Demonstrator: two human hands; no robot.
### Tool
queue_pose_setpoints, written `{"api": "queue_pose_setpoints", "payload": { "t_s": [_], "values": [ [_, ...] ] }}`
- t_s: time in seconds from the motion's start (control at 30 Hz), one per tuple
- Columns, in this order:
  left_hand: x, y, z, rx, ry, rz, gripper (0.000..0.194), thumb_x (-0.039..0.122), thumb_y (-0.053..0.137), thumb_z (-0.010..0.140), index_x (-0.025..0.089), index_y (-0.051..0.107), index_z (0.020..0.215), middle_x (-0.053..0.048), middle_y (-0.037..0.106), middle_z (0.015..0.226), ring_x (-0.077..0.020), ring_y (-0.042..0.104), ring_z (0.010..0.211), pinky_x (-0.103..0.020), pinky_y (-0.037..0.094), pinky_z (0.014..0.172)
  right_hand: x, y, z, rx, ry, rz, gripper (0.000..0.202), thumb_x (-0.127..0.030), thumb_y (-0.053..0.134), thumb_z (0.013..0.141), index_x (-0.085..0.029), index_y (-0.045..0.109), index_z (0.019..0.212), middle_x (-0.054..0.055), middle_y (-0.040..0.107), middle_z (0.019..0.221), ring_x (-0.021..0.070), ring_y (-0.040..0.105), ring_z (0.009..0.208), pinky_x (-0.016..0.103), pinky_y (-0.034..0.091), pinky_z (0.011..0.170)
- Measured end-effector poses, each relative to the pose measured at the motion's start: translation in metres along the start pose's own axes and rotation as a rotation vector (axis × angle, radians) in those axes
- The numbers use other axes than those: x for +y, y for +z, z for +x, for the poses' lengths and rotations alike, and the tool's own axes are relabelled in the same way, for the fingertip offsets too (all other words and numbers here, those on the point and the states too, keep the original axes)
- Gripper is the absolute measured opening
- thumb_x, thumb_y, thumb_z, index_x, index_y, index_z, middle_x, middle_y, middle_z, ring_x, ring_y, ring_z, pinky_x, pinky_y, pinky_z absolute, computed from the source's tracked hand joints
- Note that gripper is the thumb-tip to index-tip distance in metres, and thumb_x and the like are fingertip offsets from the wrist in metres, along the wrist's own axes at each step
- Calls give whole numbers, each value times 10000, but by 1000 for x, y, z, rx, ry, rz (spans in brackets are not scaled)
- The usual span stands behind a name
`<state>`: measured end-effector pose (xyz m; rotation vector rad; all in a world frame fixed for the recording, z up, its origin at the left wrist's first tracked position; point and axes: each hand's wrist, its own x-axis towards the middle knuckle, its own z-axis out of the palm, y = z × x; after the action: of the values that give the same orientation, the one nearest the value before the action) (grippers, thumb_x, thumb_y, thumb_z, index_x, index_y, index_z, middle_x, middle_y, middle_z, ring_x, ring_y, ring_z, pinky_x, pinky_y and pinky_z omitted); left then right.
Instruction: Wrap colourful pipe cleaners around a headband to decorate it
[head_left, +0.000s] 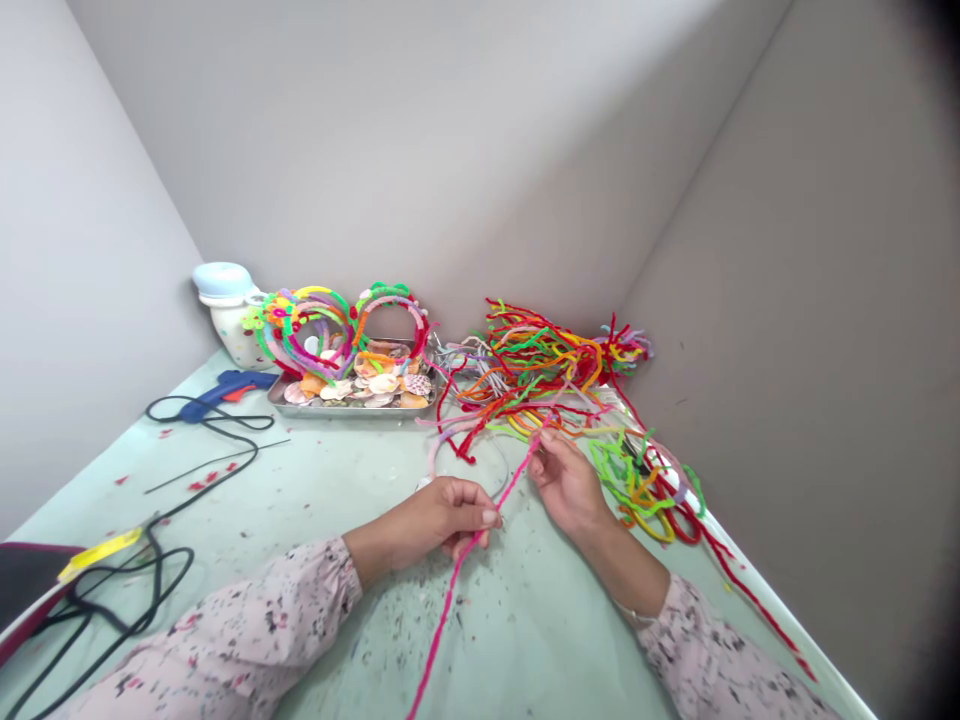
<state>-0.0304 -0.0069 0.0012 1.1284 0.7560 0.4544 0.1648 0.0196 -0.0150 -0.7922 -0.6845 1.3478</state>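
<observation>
A long bright pink pipe cleaner (448, 603) slants across the middle of the view, from the bottom edge up to the pile at the back. My left hand (454, 515) pinches it near its middle between thumb and fingers. Farther up, my right hand (564, 480) holds the same strand between its thumb and fingertips. Behind my hands a thin pale hoop (499, 462), partly wrapped in pink and lilac, rests on the table and is partly hidden by my left hand.
Fuzzy coloured pipe cleaners (547, 350) lie heaped at the back right. A metal tray (352, 410) of shells stands back left, with decorated headbands (304, 335) on it. Left are a blue glue gun (217, 392), a black cord (157, 580) and a white bottle (234, 325).
</observation>
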Motion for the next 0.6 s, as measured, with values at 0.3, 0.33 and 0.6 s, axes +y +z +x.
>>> {"api": "queue_pose_setpoints", "payload": {
  "t_s": [0.3, 0.33, 0.6],
  "values": [
    [2, 2, 0, -15, -19, 31, 258, 374, 667, 715, 136, 577, 754, 28, 596, 586, -24, 396, 365, -167, 265, 372, -3, 0, 2, 59, -40, 19, 161, -241, 735, 663, -186, 588, 699, -58, 514, 593, 53, 435, 456, 174, 338, 390],
    [2, 2, 0, -18, -24, 30, 263, 378, 670, 711, 135, 578, 752, 29, 595, 584, -25, 396, 364, -169, 266, 373, -3, -1, 3, 67, -44, 18, 162, -243, 735, 660, -187, 586, 688, -56, 516, 593, 55, 434, 457, 179, 343, 392],
    [2, 1, 1, -2, -37, 51, 305, 412, 675, 700, 131, 583, 774, 26, 605, 598, -26, 407, 363, -175, 285, 380, 0, -6, 6, 55, -34, 21, 115, -231, 706, 673, -181, 605, 696, -42, 558, 635, 51, 444, 456, 179, 332, 381]
  ]
}}
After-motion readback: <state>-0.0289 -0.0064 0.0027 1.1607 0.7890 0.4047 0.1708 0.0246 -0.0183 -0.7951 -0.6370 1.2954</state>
